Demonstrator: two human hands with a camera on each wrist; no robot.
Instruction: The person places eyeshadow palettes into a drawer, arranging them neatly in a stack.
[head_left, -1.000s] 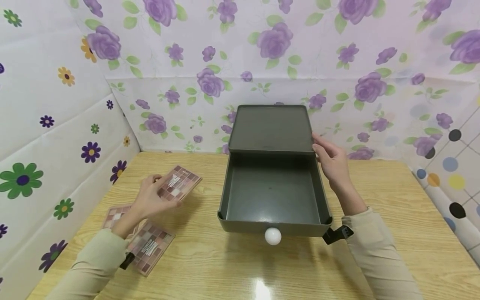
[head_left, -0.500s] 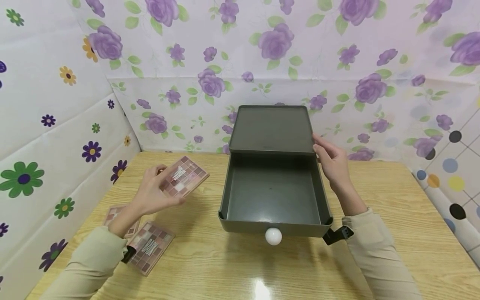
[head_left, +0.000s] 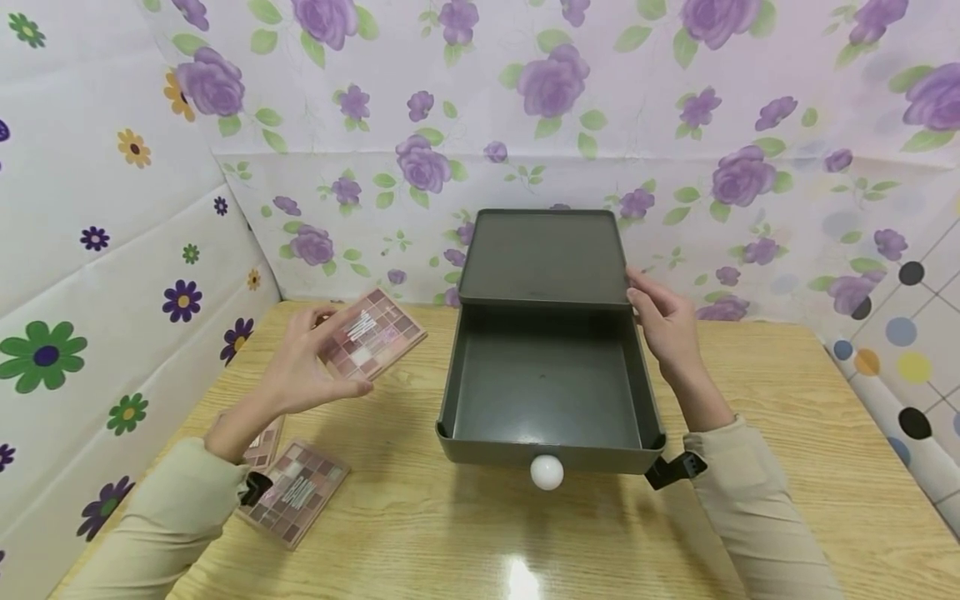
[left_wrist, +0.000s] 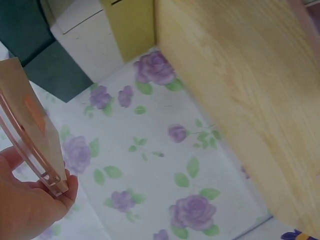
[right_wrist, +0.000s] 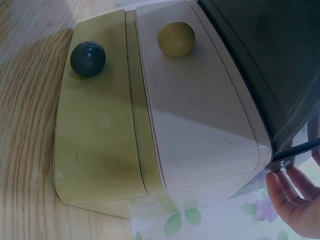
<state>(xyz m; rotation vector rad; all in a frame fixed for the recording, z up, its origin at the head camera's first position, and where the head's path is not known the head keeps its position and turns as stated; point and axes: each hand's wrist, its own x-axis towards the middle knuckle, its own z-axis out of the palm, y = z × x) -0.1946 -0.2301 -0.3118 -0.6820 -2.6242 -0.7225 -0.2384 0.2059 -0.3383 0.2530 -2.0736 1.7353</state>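
In the head view my left hand (head_left: 303, 362) grips an eyeshadow palette (head_left: 378, 333) by its edges, tilted above the table. The same palette (left_wrist: 32, 115) appears edge-on in the left wrist view. Two more palettes lie near my left forearm: one (head_left: 300, 493) shows mostly, the other (head_left: 266, 446) is partly covered by the wrist. A dark green drawer (head_left: 540, 383) with a white knob (head_left: 547, 472) is pulled out of its cabinet (head_left: 543, 254); its inside is bare. My right hand (head_left: 666, 325) rests its fingertips against the cabinet's right side.
Below the dark top tier, the right wrist view shows a white drawer (right_wrist: 200, 115) with a yellow knob and a yellow drawer (right_wrist: 100, 135) with a dark knob. The wooden table (head_left: 420, 533) meets flower-patterned sheets (head_left: 360, 200) behind and to the sides.
My left hand has raised the palette and carried it up and slightly right, away from the other two. My right hand and the drawer have stayed in place.
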